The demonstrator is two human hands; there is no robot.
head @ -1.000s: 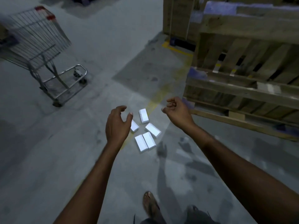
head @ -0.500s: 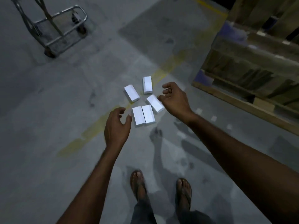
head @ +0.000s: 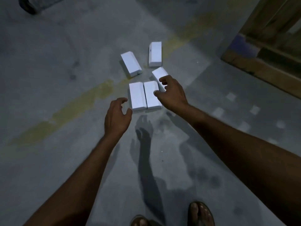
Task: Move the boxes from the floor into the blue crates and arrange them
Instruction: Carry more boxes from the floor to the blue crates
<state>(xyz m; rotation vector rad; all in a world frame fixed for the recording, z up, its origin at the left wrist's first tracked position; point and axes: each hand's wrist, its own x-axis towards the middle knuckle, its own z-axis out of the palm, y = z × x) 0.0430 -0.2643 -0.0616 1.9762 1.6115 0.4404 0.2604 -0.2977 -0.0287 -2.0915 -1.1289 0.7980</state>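
Note:
Several small white boxes lie on the grey concrete floor. Two of them (head: 137, 96) (head: 150, 95) lie side by side nearest me. Another box (head: 158, 74) lies slanted just beyond, one (head: 131, 63) sits to the left and one (head: 155, 53) farthest away. My right hand (head: 171, 92) hovers over the right box of the pair and the slanted box, fingers curled and apart, holding nothing. My left hand (head: 118, 117) is open just left of and below the pair, thumb near the left box's corner. No blue crate is in view.
A wooden pallet stack (head: 267, 51) stands at the upper right. A faded yellow line (head: 78, 108) crosses the floor. A cart wheel (head: 26, 4) shows at the top left. My sandalled feet (head: 201, 214) are at the bottom edge.
The view has dropped and closed in on the boxes. Both hands have come down toward the side-by-side pair; my right hand is now over the boxes.

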